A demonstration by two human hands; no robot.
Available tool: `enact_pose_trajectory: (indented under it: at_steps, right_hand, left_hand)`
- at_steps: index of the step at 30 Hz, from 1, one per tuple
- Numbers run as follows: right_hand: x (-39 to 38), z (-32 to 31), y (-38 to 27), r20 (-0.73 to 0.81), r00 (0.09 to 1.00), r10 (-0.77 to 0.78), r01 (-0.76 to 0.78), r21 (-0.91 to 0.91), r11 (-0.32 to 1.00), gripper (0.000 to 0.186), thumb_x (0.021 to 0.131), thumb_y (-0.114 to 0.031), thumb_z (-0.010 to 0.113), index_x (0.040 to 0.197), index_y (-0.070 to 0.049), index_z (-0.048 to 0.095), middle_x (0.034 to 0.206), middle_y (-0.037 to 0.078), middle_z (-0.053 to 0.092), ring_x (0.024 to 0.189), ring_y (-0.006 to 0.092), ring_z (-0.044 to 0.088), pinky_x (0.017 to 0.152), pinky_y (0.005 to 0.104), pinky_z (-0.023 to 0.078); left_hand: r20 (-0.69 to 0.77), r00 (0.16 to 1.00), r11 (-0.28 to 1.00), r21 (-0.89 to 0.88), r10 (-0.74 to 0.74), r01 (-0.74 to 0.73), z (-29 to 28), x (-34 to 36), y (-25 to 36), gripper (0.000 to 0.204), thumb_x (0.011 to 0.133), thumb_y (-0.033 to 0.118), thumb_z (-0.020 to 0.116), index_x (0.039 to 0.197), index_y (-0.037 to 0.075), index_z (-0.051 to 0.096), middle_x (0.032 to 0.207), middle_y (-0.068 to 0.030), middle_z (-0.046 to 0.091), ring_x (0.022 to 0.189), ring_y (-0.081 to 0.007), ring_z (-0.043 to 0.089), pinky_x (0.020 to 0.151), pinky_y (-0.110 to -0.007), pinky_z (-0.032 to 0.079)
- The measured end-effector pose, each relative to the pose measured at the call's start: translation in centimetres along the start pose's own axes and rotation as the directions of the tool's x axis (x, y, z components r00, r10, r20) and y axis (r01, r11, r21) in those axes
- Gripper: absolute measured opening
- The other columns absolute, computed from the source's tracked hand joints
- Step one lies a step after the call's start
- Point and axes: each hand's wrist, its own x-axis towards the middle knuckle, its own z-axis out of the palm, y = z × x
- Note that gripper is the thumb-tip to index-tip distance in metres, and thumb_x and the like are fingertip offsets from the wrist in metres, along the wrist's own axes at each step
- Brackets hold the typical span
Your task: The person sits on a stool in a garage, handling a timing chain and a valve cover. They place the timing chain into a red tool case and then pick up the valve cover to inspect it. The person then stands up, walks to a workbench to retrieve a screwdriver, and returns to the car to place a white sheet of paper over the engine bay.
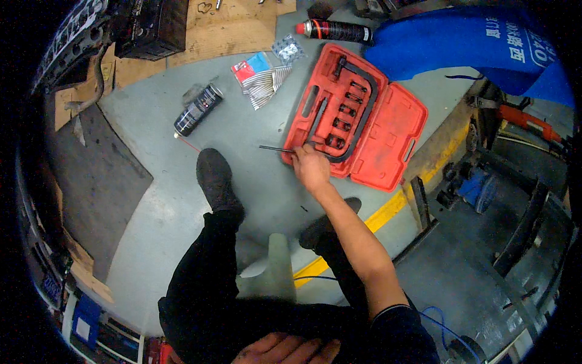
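Observation:
My right hand reaches over the near left corner of an open red tool case. Its fingers are closed on a thin dark rod, which sticks out to the left past the case edge. Inside the case lie a large black C-shaped clamp, a short black bar and several black cylindrical adapters in moulded slots. The lid lies folded back on the right. My left hand rests at the lower edge against my dark clothing, fingers stretched out with nothing seen in them.
On the grey floor left of the case lie a black spray can with a thin red straw and a striped packet. Another spray can and a blue cloth lie beyond. Cardboard covers the far floor; metal frames stand right.

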Motion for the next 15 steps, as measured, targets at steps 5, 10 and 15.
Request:
enact_pose_trajectory:
  at_steps: [5,10,15]
  right_hand:
    - [-0.5,2.5,-2.2,-0.052,0.975,0.216,-0.197,0.243,0.95,0.025,0.094,-0.022,0.064,0.111,-0.004,0.063,0.083,0.02,0.07,0.074,0.0373,0.071,0.068,0.0478,0.056]
    - [-0.2,5.6,-5.1,-0.034,0.791,0.611,-0.271,0.876,0.399,0.019,0.094,-0.011,0.066,0.108,-0.001,0.061,0.074,0.013,0.068,0.061,0.0227,0.07,0.059,0.036,0.054]
    - [0.9,6.3,-6.3,-0.069,0.659,0.749,-0.27,0.907,0.322,0.02,0.093,-0.012,0.069,0.106,0.001,0.06,0.072,0.008,0.066,0.058,0.0169,0.067,0.056,0.0326,0.051]
  left_hand:
    - [0.006,1.0,1.0,-0.005,0.018,-0.018,0.0,0.4,0.1,0.049,0.086,0.03,0.073,0.127,0.006,0.063,0.114,-0.0124,0.067,0.095,-0.0271,0.063,0.083,-0.038,0.048]
    - [0.006,1.0,1.0,-0.021,0.014,-0.014,0.2,0.7,0.1,0.048,0.086,0.03,0.073,0.126,0.005,0.064,0.112,-0.0124,0.067,0.093,-0.0274,0.063,0.082,-0.038,0.049]
    - [0.006,1.0,1.0,-0.01,-0.001,0.001,0.0,1.0,0.2,0.046,0.086,0.029,0.073,0.124,0.006,0.065,0.109,-0.0122,0.068,0.091,-0.0273,0.064,0.079,-0.037,0.051]
